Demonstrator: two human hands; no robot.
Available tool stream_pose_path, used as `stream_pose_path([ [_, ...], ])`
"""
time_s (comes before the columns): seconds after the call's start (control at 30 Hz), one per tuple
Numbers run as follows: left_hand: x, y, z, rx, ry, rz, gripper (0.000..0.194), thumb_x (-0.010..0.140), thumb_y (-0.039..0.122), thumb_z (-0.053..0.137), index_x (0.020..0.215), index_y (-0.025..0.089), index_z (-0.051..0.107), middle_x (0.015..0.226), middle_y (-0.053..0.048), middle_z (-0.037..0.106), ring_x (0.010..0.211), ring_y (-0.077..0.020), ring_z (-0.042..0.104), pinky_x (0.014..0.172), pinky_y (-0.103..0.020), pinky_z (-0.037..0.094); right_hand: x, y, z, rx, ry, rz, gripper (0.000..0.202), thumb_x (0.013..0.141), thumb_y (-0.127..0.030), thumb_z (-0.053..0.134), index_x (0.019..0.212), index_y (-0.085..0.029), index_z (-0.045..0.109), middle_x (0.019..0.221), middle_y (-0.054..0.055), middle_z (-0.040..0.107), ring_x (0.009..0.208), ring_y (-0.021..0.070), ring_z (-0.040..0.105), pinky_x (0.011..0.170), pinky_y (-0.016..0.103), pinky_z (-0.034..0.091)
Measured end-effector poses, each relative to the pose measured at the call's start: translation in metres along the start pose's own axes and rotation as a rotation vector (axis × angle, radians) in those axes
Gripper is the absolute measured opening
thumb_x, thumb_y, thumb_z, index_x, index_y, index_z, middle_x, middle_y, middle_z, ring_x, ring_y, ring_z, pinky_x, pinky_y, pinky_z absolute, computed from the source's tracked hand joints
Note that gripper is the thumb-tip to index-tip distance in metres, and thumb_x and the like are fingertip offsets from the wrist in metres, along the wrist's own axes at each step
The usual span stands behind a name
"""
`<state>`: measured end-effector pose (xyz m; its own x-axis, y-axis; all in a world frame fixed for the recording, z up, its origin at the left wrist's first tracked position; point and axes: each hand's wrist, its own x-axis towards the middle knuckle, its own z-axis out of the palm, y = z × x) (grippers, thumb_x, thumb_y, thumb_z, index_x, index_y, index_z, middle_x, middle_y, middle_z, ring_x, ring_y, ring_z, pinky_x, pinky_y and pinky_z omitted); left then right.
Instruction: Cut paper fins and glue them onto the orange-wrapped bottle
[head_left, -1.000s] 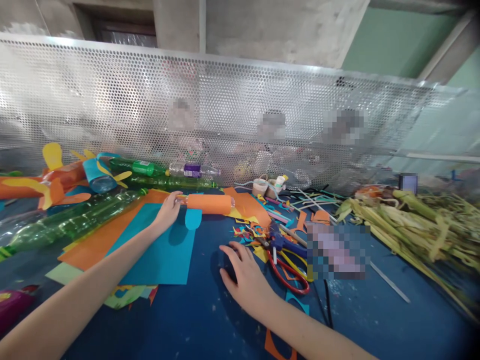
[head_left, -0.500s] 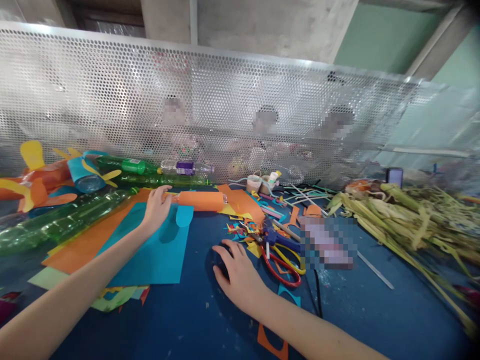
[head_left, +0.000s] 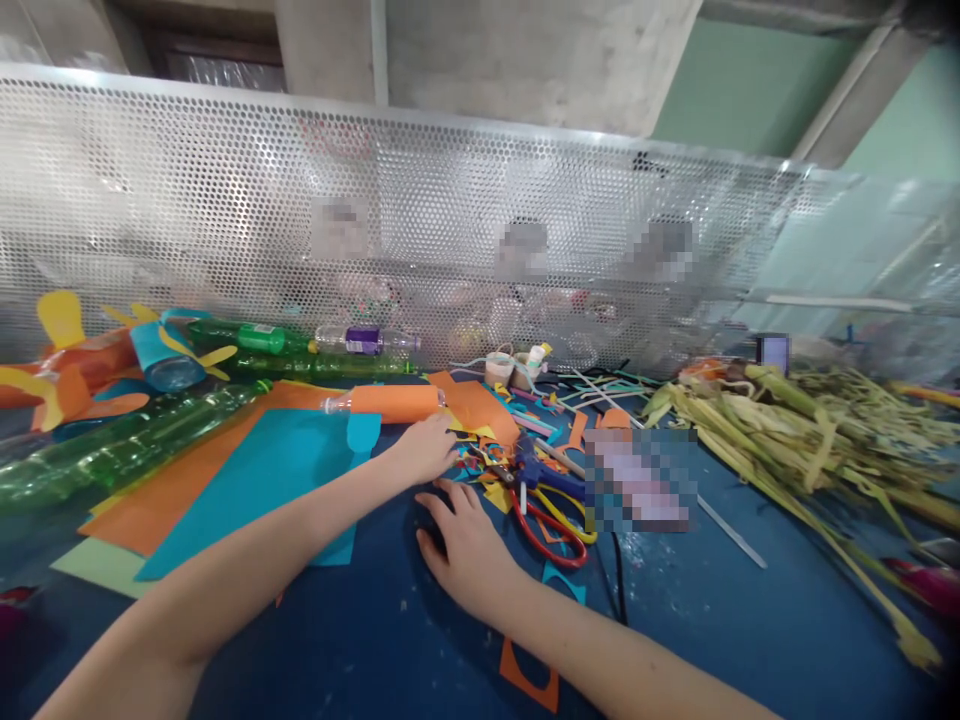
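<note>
An orange-wrapped bottle (head_left: 397, 401) lies on its side on the blue table, its clear neck pointing left. My left hand (head_left: 429, 449) is at the near right end of this bottle, beside small paper scraps; its fingertips are too unclear to tell what they touch. My right hand (head_left: 466, 540) rests on the table with fingers apart and curved, holding nothing. Just right of it lie red-handled scissors (head_left: 551, 535) and a blue glue gun (head_left: 544, 470). A turquoise sheet (head_left: 247, 480) with a small rounded turquoise piece (head_left: 364, 431) lies under and behind my left forearm.
Green bottles (head_left: 135, 435) and paper-winged bottle models (head_left: 161, 355) lie at the left. Dry plant stalks (head_left: 795, 430) spread at the right. Behind the table stands a perforated metal screen (head_left: 442, 200), with people beyond it. Small cups (head_left: 499, 368) stand near the screen.
My left hand has moved right, from the bottle's neck to its other end. My right hand stays spread in nearly the same place. The view has shifted slightly.
</note>
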<state>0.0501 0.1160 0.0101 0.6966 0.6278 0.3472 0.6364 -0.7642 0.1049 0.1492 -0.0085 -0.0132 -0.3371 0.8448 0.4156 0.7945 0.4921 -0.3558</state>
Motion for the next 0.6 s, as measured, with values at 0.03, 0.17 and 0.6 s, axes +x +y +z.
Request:
stream_pose_path([
  [0.03, 0.004, -0.001, 0.005, -0.001, 0.006, -0.017, 0.021, 0.079, 0.023, 0.05, 0.088, 0.01, 0.064, 0.102, -0.017, 0.058, 0.102, -0.0294, 0.051, 0.085, -0.04, 0.043, 0.0, 0.0, 0.0, 0.001, 0.001, -0.004, 0.034, 0.08, -0.02, 0.05, 0.114, -0.017, 0.052, 0.115, 0.012, 0.047, 0.109, 0.0245, 0.042, 0.094, 0.042, 0.039],
  [0.17, 0.012, -0.004, 0.011, -0.047, 0.049, -0.057, 0.024, 0.08, 0.023, 0.047, 0.09, 0.008, 0.062, 0.095, -0.02, 0.06, 0.098, -0.0309, 0.053, 0.087, -0.043, 0.041, -0.001, 0.0, -0.001, 0.005, 0.01, -0.013, 0.034, 0.079, -0.019, 0.051, 0.113, -0.018, 0.052, 0.114, 0.012, 0.048, 0.108, 0.0246, 0.042, 0.093, 0.042, 0.039],
  [0.6, 0.014, -0.017, -0.012, -0.619, 0.253, -0.214, 0.014, 0.072, 0.013, 0.05, 0.083, 0.016, 0.058, 0.077, -0.004, 0.064, 0.076, -0.0188, 0.063, 0.073, -0.031, 0.049, -0.002, 0.0, -0.001, 0.0, 0.006, -0.027, 0.033, 0.081, -0.021, 0.05, 0.113, -0.017, 0.053, 0.115, 0.013, 0.048, 0.108, 0.0254, 0.043, 0.092, 0.043, 0.04],
])
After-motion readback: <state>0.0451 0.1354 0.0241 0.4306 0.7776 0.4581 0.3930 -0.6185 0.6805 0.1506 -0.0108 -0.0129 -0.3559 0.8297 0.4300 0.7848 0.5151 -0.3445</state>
